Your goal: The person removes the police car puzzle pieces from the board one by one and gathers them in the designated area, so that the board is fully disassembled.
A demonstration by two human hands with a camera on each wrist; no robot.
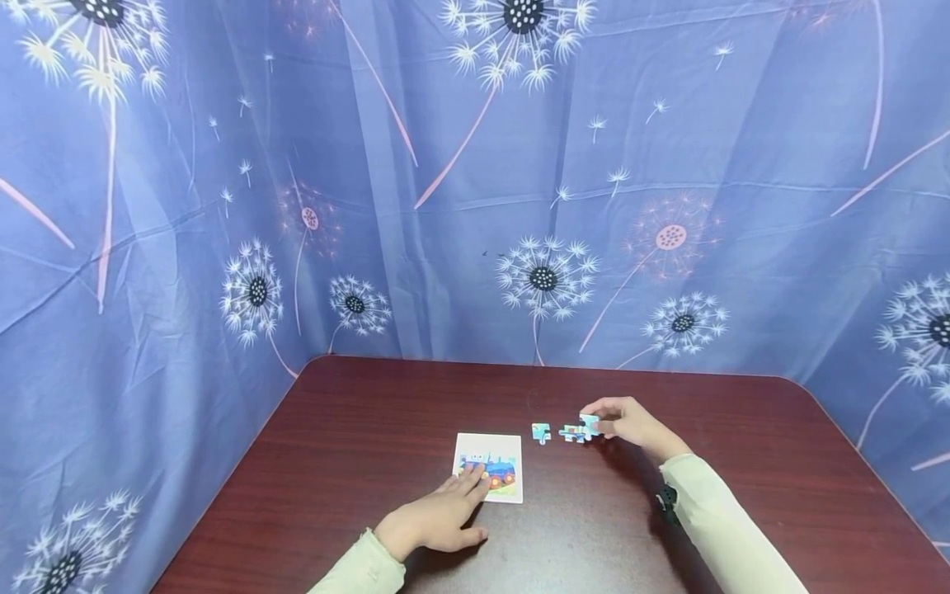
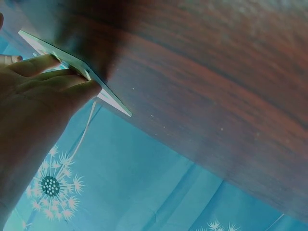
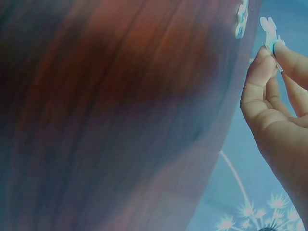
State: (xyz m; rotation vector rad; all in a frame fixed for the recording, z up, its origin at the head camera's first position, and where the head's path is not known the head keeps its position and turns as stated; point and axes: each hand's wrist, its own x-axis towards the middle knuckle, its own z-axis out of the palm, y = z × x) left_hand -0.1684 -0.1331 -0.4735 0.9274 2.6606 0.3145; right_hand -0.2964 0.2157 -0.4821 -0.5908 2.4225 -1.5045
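My left hand rests with its fingers extended on a white-bordered jigsaw puzzle board that carries a picture of a blue vehicle; the fingers cover part of the picture. In the left wrist view, the fingertips touch the face of the thin board. To the right, my right hand pinches a light-blue puzzle piece between thumb and fingers. The right wrist view shows the pinched piece raised off the table. Partly overlapped by it in the head view is another piece.
A loose puzzle piece lies between the board and the right hand. The dark red-brown wooden table has rounded far corners. Blue curtains with dandelion prints hang behind it and at both sides.
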